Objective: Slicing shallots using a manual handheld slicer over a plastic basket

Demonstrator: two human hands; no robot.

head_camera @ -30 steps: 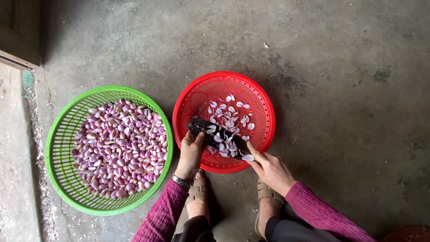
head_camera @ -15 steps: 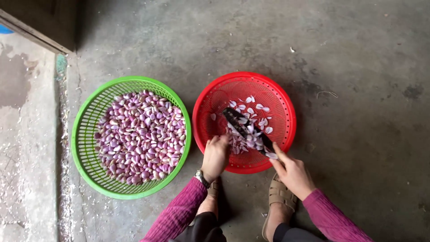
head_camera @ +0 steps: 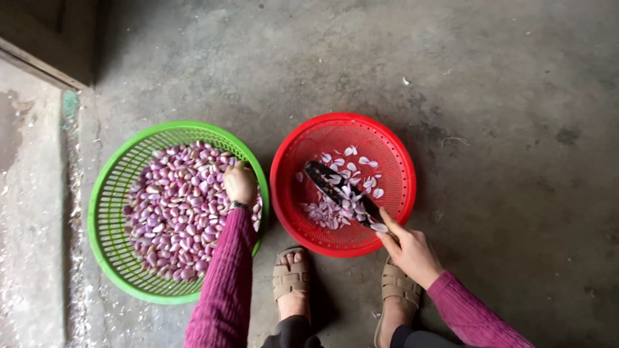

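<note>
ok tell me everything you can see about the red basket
The red basket is round, shallow and looks like perforated plastic with a solid rim. It sits flat on the concrete floor, right of the green basket, rims nearly meeting. Inside lie pale purple shallot peels and a dark knife, which the right hand holds over it.

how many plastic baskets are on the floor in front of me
2. The green basket of purple shallots sits on the left under the left hand; the red basket sits on the right. None seems hidden.
</note>
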